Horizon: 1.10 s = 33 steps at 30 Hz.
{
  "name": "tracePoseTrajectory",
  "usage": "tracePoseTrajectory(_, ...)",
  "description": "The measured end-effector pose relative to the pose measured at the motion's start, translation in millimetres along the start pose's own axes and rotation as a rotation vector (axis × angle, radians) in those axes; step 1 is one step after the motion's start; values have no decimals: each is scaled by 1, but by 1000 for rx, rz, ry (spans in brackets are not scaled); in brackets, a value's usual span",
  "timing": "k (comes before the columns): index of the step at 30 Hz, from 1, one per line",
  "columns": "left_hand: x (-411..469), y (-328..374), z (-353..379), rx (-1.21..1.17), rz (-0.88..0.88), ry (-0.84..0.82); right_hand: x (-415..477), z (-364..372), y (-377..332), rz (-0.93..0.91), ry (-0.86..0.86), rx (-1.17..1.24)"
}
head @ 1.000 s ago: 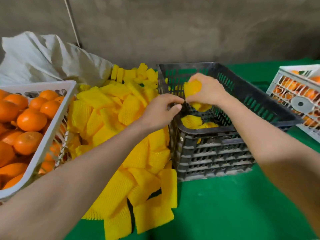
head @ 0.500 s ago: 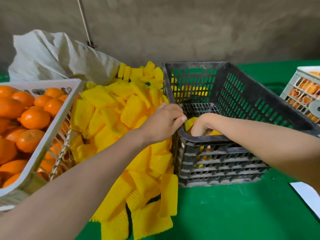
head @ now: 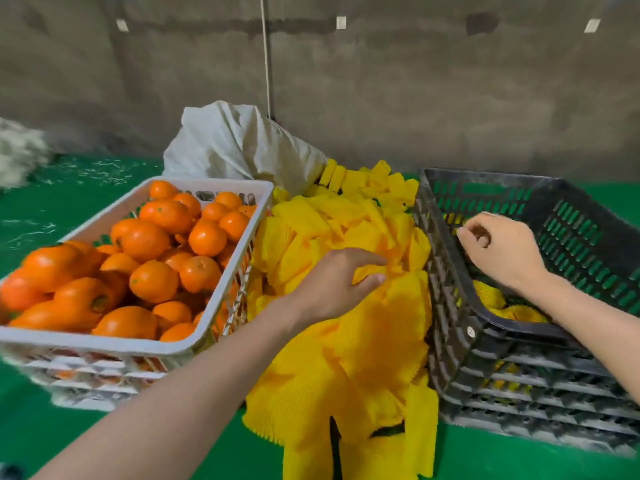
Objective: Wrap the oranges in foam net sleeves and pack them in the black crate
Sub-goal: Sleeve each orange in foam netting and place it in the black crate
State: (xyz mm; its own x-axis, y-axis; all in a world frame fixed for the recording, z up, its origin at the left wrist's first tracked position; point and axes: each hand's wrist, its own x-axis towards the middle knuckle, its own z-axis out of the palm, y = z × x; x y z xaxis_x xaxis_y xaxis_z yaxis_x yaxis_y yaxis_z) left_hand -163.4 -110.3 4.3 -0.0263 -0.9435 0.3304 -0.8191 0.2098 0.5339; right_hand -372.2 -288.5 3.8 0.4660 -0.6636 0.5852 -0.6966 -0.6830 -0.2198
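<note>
Bare oranges (head: 145,241) fill a white crate (head: 104,344) on the left. A heap of yellow foam net sleeves (head: 367,344) lies between it and the black crate (head: 485,344) on the right. My left hand (head: 336,285) rests on the heap, thumb and fingers pinching one sleeve near the black crate's left wall. My right hand (head: 498,247) hovers over the black crate's left part with its fingers curled and nothing in them. Wrapped oranges (head: 490,296) lie low in the black crate, partly hidden by my right forearm.
A white cloth sack (head: 235,147) stands behind the sleeve heap against a grey wall. A thin cord (head: 266,64) hangs down the wall. Green cloth (head: 502,459) covers the table. Pale fluff (head: 17,154) lies at the far left.
My right hand has come up out of the black crate without the wrapped orange it carried. My left hand has left the crate's rim and dropped onto the sleeve heap. The view has swung left.
</note>
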Motion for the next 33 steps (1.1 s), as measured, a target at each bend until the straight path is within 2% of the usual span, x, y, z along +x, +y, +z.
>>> tracePoseTrajectory(2, -14, -23, -28, -16, -100, 86, 1, -2, -24, -46, 113, 87)
tracePoseTrajectory(4, -27, -46, -53, -20, -207, 176, 1, -1, -55, -134, 132, 159)
tracePoseTrajectory(9, -57, -107, -99, 130, -432, 322, -2, 18, -140, -353, -50, 201)
tracePoseTrajectory(11, -66, -130, -108, 259, -554, 268, -2, 32, -165, -396, -123, 181)
tracePoseTrajectory(14, -76, -156, -112, 506, -760, -4, 3, 54, -190, -374, -247, 115)
tracePoseTrajectory(16, -82, -171, -106, 661, -751, -132, 7, 70, -196, -328, -330, 39)
tracePoseTrajectory(17, -85, -177, -101, 732, -715, -141, 9, 77, -197, -295, -372, 5)
tracePoseTrajectory(20, -88, -191, -93, 823, -612, -16, 11, 99, -195, -135, -498, -50)
tracePoseTrajectory(23, -89, -199, -96, 773, -607, 26, 11, 116, -193, 26, -568, -47)
tracePoseTrajectory(27, -92, -197, -100, 628, -601, 96, 17, 129, -191, 179, -565, 30)
tracePoseTrajectory(33, -87, -166, -112, -86, -504, 452, 23, 129, -180, 189, -577, -8)
